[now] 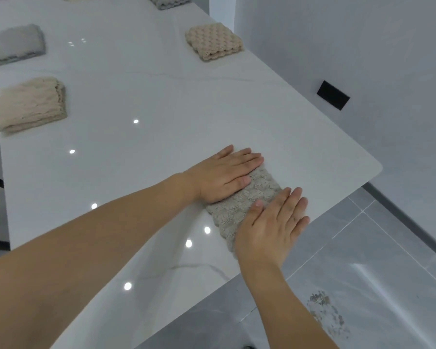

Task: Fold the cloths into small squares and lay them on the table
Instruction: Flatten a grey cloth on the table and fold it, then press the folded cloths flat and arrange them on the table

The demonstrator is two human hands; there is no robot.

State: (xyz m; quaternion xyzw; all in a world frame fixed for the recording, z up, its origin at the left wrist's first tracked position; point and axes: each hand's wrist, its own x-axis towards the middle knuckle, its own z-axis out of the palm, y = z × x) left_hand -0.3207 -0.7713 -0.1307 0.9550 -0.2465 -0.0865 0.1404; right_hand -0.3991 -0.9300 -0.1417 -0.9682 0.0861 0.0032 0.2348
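A folded grey-beige cloth with a bumpy, tufted pile (247, 200) lies right of centre in the frame on the glossy white marble-look table (141, 96), close to the table's rounded lower right corner. Both hands lie flat on it. The left hand (224, 173) covers the cloth's upper left part, palm down, fingers straight and close together, pointing toward the right of the frame; it grasps nothing and simply presses on the fabric. The right hand (272, 227) covers the cloth's lower right part, also palm down with straight fingers, its fingertips reaching past the cloth's edge near the table rim; it too is released and only presses. A strip of the cloth shows between the two hands. Both bare forearms run in from the lower left and bottom of the frame.

Other folded cloths sit well apart across the table. A beige honeycomb-textured folded cloth (214, 41) lies in the upper middle, near the table's right edge. A beige ribbed folded cloth (30, 104) lies at the left edge of the frame, and a pale grey plush folded cloth (17, 44) lies above it in the upper left. A darker grey folded cloth (168, 1) is cut off by the top edge.

A black rectangular wall plate (333, 95) sits on the white wall at the right, above the grey tiled floor (363, 273).
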